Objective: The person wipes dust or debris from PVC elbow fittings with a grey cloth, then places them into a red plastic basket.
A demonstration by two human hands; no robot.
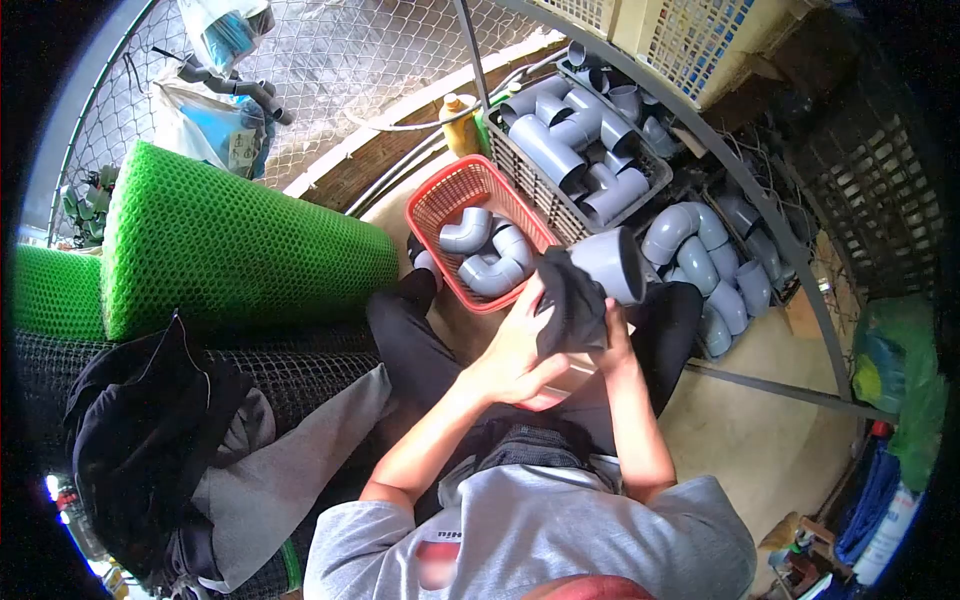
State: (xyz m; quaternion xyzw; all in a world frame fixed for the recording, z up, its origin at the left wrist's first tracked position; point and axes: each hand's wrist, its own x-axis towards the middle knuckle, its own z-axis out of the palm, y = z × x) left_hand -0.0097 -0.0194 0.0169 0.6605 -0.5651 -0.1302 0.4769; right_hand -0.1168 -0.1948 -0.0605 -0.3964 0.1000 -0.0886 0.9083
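Over my lap, my left hand (512, 350) is closed around a bunched black cloth (570, 305). The cloth is wrapped against a large grey plastic pipe fitting (605, 265), whose wide open end points up and to the right. My right hand (618, 342) grips the near side of the fitting and cloth, its fingers partly hidden. Just beneath my hands, a pale block-like thing with a reddish edge (565, 380) shows in part; I cannot make out what it is. In front of my knees, a red plastic basket (430, 205) holds several grey pipe elbows (490, 272).
A black crate (530, 190) full of grey fittings stands beyond the basket. More grey elbows (690, 240) lie at the right. Rolled green mesh (230, 245) is on the left, with a dark jacket (150, 420) nearby. A yellow bottle (460, 125) stands behind the basket.
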